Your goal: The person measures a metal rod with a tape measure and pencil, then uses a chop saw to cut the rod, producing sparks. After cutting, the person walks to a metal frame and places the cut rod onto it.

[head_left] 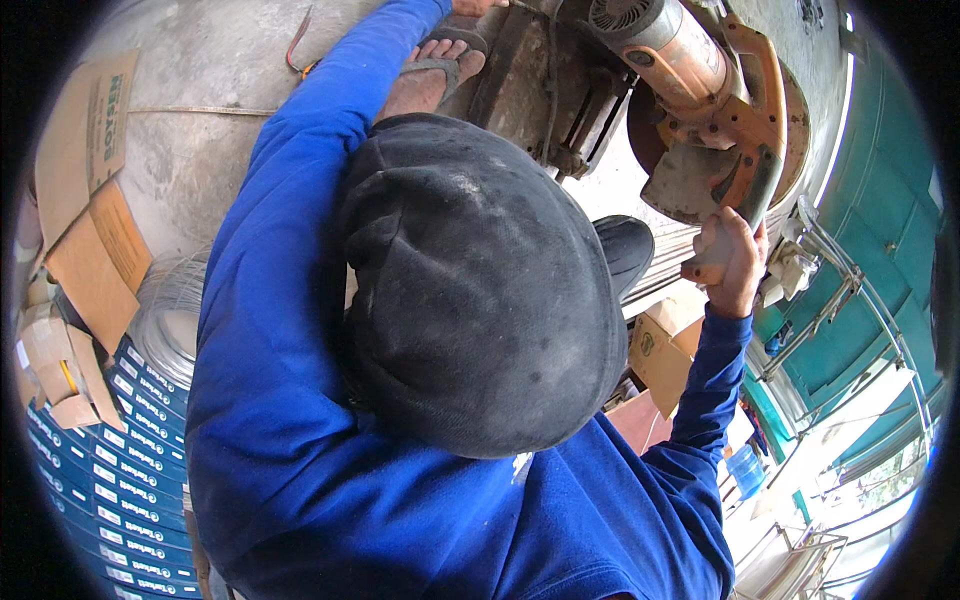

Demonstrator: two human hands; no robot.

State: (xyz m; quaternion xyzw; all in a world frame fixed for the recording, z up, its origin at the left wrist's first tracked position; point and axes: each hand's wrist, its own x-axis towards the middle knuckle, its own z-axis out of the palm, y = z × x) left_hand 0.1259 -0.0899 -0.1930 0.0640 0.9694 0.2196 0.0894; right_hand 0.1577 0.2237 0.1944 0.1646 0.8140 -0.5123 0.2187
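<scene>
Item: chop saw, located upper right of my view, with its motor housing, round guard and metal base beside my sandalled foot. My right hand is curled closed around the lower end of its looped handle. My left hand is cut by the top edge; I cannot tell how far open it is or whether it grips anything.

Handling, in my judgement: rigid and heavy, with most weight toward the motor; dust may make surfaces slick. The handle is the proper hold. The guard rims and the flat grey plate are poor grips, likely sharp-edged.

Edges and room: a cable runs along the base, and pale bars lie below the saw. A cardboard carton sits near my right forearm; metal tubing and a teal panel limit the right side. Concrete floor extends to the left, apparently the roomier side, bounded by cardboard, a wire coil and stacked blue boxes.
</scene>
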